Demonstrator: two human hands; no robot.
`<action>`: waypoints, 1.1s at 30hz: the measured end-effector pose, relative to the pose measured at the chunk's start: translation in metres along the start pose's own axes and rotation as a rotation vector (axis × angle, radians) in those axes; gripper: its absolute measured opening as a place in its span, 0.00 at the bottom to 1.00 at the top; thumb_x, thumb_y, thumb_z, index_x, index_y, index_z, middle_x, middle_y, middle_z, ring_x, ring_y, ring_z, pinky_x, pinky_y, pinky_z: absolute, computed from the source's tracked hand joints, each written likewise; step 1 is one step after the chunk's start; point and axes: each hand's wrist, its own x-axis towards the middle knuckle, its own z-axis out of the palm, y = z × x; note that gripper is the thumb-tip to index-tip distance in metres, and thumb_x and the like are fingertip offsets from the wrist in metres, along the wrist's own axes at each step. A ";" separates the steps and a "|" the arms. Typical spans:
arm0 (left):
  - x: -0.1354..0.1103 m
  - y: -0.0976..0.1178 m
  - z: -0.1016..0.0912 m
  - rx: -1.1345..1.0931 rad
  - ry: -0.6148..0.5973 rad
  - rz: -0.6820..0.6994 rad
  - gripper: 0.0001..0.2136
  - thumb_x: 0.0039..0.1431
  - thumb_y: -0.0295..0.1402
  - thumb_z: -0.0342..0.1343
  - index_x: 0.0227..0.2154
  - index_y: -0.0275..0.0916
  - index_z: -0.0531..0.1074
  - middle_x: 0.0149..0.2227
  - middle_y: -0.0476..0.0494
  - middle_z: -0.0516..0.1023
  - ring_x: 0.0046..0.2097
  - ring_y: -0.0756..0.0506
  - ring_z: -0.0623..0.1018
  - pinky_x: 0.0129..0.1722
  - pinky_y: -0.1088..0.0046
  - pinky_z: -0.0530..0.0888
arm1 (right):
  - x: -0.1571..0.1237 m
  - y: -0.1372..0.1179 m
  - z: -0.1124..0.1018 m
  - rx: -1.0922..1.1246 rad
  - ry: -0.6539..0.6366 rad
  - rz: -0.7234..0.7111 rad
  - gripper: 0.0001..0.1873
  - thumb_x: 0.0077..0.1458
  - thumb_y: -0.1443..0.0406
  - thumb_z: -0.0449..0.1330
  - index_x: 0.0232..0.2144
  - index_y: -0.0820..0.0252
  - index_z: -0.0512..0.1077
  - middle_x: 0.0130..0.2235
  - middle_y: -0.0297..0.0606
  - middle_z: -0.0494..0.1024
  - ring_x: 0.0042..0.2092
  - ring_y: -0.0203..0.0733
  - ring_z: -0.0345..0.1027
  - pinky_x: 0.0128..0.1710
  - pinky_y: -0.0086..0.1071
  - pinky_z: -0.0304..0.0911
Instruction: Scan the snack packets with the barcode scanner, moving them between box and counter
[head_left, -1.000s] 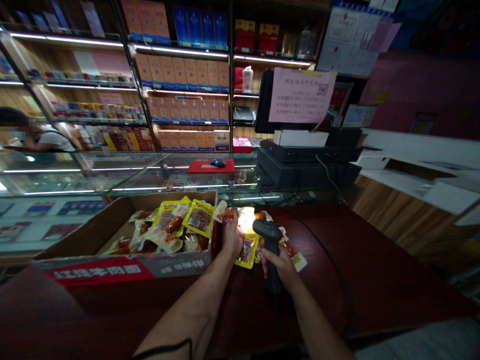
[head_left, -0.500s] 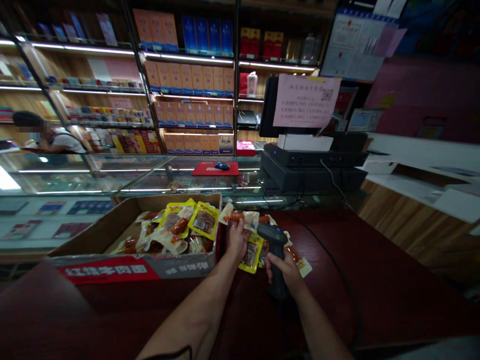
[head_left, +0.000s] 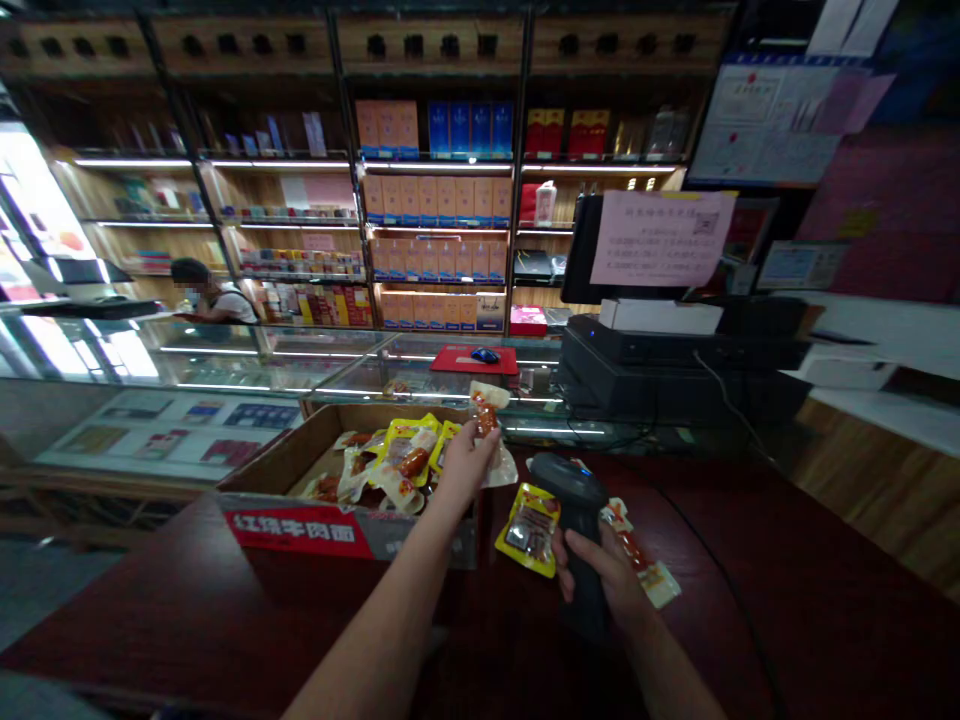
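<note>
My left hand [head_left: 466,458] is closed on a clear packet of sausage [head_left: 486,410], lifted above the right edge of a cardboard box [head_left: 300,525]. The box holds several yellow and clear snack packets [head_left: 397,462]. My right hand [head_left: 600,570] grips the handle of a black barcode scanner [head_left: 574,505], its head pointing forward over the dark red counter [head_left: 750,600]. A yellow packet [head_left: 531,528] lies on the counter just left of the scanner. Another clear sausage packet [head_left: 637,562] lies just right of my right hand.
A black cash register [head_left: 660,370] with a pink notice [head_left: 660,238] stands behind the counter, its cable trailing right. Glass display cases [head_left: 225,360] run to the left, with a red mouse mat and mouse [head_left: 480,356]. Shelves of boxed goods [head_left: 435,250] fill the back wall. A person [head_left: 206,292] sits far left.
My left hand has lifted a sausage packet off the pile on the counter and raised it toward the box. The camera has tilted up and shifted, and the scanner stays in my right hand.
</note>
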 end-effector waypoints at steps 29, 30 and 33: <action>-0.013 0.006 -0.030 0.468 0.166 0.446 0.08 0.55 0.28 0.49 0.37 0.38 0.69 0.44 0.39 0.70 0.48 0.43 0.71 0.49 0.63 0.68 | 0.015 0.007 0.010 0.047 -0.012 0.011 0.14 0.44 0.58 0.65 0.25 0.62 0.68 0.21 0.31 0.70 0.17 0.29 0.61 0.15 0.25 0.63; -0.020 0.010 -0.014 0.420 0.085 0.472 0.08 0.55 0.26 0.48 0.37 0.39 0.69 0.44 0.40 0.71 0.48 0.44 0.71 0.49 0.65 0.68 | 0.015 0.006 0.002 0.064 0.009 0.010 0.13 0.45 0.58 0.65 0.26 0.62 0.68 0.21 0.30 0.70 0.17 0.29 0.61 0.14 0.25 0.62; -0.040 0.013 0.034 0.504 -0.214 0.331 0.10 0.55 0.24 0.47 0.39 0.36 0.69 0.42 0.39 0.73 0.46 0.45 0.73 0.48 0.67 0.69 | 0.014 0.006 -0.024 0.088 0.084 -0.023 0.14 0.45 0.59 0.65 0.30 0.61 0.68 0.20 0.29 0.70 0.16 0.30 0.59 0.12 0.24 0.60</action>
